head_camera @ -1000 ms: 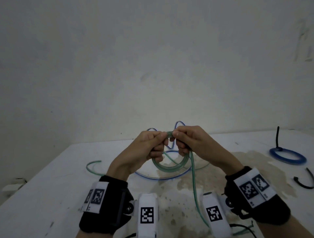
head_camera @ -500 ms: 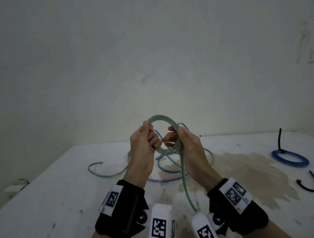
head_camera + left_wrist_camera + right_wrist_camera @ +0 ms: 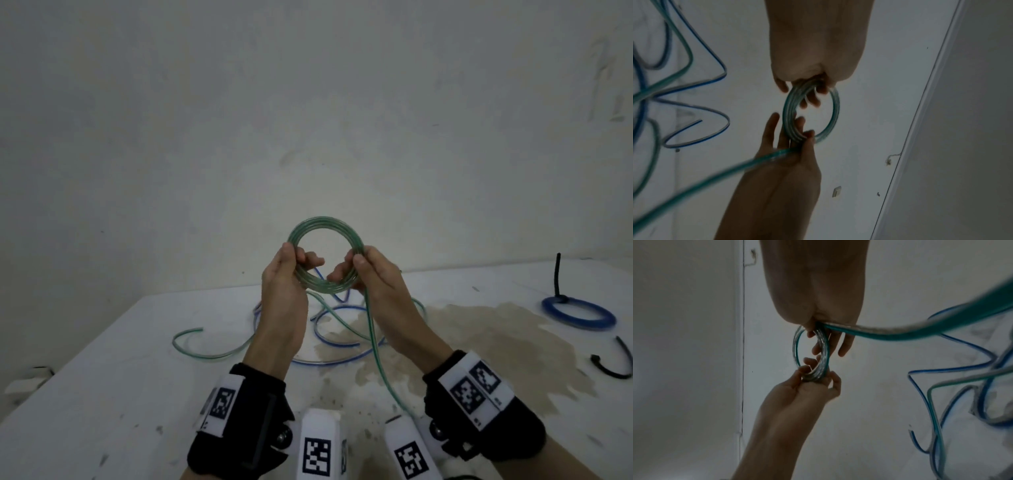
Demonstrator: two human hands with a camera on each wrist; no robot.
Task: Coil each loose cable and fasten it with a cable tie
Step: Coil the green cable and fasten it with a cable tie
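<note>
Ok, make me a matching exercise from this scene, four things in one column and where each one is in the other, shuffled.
Things:
1. green coil
2. blue coil
3. loose blue cable
4. black cable tie

Places:
A. lying alone near the table's right edge
B. sprawled on the table beneath the hands
C. held up in both hands
D. tied, far right of the table

Pairs: 1-C, 2-D, 3-B, 4-A

Coil (image 3: 325,255) held above table (image 3: 102,394) between left hand (image 3: 282,281) and right hand (image 3: 378,279); loose cable (image 3: 339,342) beneath; tied coil (image 3: 578,313) far right.
</note>
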